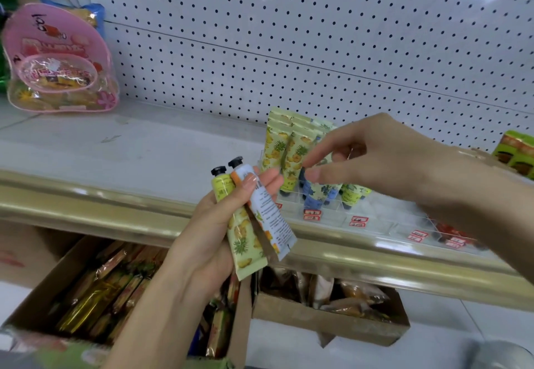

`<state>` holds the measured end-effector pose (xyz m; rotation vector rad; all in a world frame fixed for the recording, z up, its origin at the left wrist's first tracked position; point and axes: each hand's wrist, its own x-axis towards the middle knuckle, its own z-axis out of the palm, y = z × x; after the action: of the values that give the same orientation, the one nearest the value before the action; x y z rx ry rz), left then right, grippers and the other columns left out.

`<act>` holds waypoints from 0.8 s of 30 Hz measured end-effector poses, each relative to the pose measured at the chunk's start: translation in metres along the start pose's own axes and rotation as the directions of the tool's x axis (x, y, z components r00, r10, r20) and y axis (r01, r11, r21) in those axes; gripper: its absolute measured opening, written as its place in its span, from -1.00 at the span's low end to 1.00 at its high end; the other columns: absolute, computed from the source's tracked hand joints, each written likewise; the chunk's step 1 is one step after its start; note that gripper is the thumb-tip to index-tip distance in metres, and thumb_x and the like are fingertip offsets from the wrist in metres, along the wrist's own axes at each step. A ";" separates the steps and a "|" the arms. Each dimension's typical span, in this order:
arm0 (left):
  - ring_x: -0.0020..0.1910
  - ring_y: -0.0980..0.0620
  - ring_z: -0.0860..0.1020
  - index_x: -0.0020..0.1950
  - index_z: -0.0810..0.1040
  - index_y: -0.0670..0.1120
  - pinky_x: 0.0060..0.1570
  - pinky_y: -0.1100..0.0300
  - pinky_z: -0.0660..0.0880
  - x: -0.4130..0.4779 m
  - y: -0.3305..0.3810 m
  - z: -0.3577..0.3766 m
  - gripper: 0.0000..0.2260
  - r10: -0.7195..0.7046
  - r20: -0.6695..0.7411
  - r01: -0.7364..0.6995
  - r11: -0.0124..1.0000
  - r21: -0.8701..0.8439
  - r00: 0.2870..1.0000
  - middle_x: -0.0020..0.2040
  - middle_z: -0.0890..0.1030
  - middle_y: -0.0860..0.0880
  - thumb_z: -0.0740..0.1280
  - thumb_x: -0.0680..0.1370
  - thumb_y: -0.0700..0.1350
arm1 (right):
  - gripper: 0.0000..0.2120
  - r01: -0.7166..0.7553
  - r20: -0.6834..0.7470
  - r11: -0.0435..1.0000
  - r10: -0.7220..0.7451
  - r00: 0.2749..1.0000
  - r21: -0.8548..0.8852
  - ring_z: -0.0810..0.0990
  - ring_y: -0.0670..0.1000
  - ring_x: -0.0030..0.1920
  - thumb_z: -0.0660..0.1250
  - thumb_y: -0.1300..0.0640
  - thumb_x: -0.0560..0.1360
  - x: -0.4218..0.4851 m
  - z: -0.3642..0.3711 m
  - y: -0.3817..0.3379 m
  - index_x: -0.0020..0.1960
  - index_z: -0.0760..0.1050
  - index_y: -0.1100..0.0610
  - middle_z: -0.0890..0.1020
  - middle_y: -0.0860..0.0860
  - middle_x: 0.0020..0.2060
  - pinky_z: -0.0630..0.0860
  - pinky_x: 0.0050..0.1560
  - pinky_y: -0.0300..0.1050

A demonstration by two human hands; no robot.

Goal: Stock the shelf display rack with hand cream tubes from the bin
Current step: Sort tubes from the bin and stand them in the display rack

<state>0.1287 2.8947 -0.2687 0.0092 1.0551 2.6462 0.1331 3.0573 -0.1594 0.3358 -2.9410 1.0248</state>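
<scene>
- Fingers point(265, 179) of the left hand point(208, 241) curl round a yellow tube point(245, 241) and a white tube point(271, 218), caps up, before the shelf edge point(115, 204).
- Right hand point(384, 160) hovers over the clear rack point(375, 221), its fingers point(318, 160) loosely bent at the standing tubes point(277, 149); whether it pinches one, I cannot tell.

Right hand point(384, 160) blurred, partly hiding rack tubes point(313, 199); price labels point(358, 221) unreadable; green box point(517, 152) cut off right

The pink bag point(60, 59) bears dark letters near its top that seem to read "cool"; its other print is too blurred. The fine print on the white tube point(270, 218) and the red price labels point(359, 221) cannot be read.
</scene>
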 end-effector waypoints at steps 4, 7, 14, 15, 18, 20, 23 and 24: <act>0.07 0.11 0.65 -0.25 0.75 -0.01 0.01 0.15 0.61 -0.008 -0.008 0.010 -0.82 -0.037 0.078 0.038 0.999 -0.017 0.996 0.01 0.71 -0.01 0.37 0.30 -0.01 | -0.88 -0.024 0.012 0.999 0.024 1.000 0.031 0.27 -0.10 -0.46 0.50 0.03 0.34 -0.026 0.008 0.011 -0.20 0.67 0.08 0.37 0.05 -0.41 0.17 -0.49 -0.33; 0.03 0.12 0.66 -0.05 0.71 -0.05 -0.10 0.17 0.63 0.005 -0.020 0.020 -0.74 -0.071 0.063 0.072 0.997 -0.018 0.995 0.13 0.67 -0.04 0.29 0.44 0.02 | -0.82 -0.079 0.015 0.996 0.078 0.997 0.049 0.28 -0.12 -0.44 0.49 -0.02 0.35 -0.043 0.007 0.022 -0.17 0.67 0.09 0.38 0.03 -0.38 0.17 -0.47 -0.32; 0.13 0.11 0.62 0.18 0.61 -0.11 0.18 0.03 0.54 -0.012 -0.057 0.056 -0.59 -0.092 0.139 0.106 0.990 -0.098 0.986 0.12 0.68 -0.02 0.30 0.37 -0.02 | -0.69 -0.204 0.012 0.973 0.204 0.979 0.112 0.33 -0.12 -0.38 0.43 -0.18 0.32 -0.083 0.005 0.052 -0.15 0.62 0.04 0.43 -0.01 -0.33 0.23 -0.37 -0.24; 0.13 0.10 0.62 0.22 0.57 -0.12 0.21 0.01 0.52 -0.007 -0.064 0.061 -0.55 -0.096 0.145 0.113 0.987 -0.118 0.985 0.13 0.67 -0.02 0.32 0.36 -0.03 | -0.66 -0.223 -0.002 0.967 0.225 0.974 0.125 0.34 -0.15 -0.41 0.44 -0.21 0.30 -0.088 0.003 0.058 -0.13 0.61 0.04 0.44 -0.05 -0.33 0.25 -0.38 -0.26; 0.14 0.08 0.62 0.26 0.55 -0.14 0.09 0.06 0.58 -0.004 -0.082 0.080 -0.50 -0.111 0.134 0.128 0.983 -0.128 0.985 0.15 0.67 -0.04 0.37 0.33 -0.04 | -0.62 -0.282 -0.031 0.950 0.288 0.957 0.137 0.42 -0.23 -0.43 0.47 -0.23 0.26 -0.101 -0.003 0.074 -0.12 0.53 0.02 0.51 -0.11 -0.29 0.30 -0.41 -0.35; 0.14 0.09 0.62 0.24 0.55 -0.16 -0.03 0.13 0.62 -0.003 -0.095 0.087 -0.51 -0.111 0.122 0.127 0.984 -0.124 0.986 0.13 0.67 -0.05 0.38 0.32 -0.06 | -0.62 -0.325 -0.045 0.936 0.334 0.942 0.135 0.46 -0.22 -0.38 0.48 -0.21 0.26 -0.107 -0.007 0.083 -0.13 0.50 0.03 0.55 -0.09 -0.27 0.34 -0.36 -0.30; 0.13 0.09 0.62 0.17 0.58 -0.16 0.00 0.07 0.62 -0.002 -0.107 0.097 -0.59 -0.117 0.135 0.129 0.989 -0.077 0.984 0.10 0.68 -0.06 0.37 0.34 -0.08 | -0.61 -0.366 -0.081 0.914 0.384 0.920 0.177 0.47 -0.18 -0.37 0.48 -0.21 0.25 -0.115 -0.012 0.094 -0.13 0.51 0.05 0.55 -0.05 -0.28 0.36 -0.33 -0.25; 0.11 0.08 0.64 0.14 0.59 -0.15 0.01 0.01 0.61 -0.001 -0.110 0.099 -0.62 -0.121 0.142 0.130 0.989 -0.063 0.983 0.10 0.68 -0.07 0.37 0.35 -0.08 | -0.60 -0.373 -0.090 0.910 0.393 0.915 0.183 0.45 -0.19 -0.39 0.48 -0.22 0.25 -0.118 -0.014 0.096 -0.12 0.52 0.05 0.54 -0.06 -0.30 0.35 -0.35 -0.28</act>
<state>0.1701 3.0366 -0.2702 0.1048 0.8854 2.5280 0.2277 3.1626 -0.2169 -0.3159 -2.8757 1.2739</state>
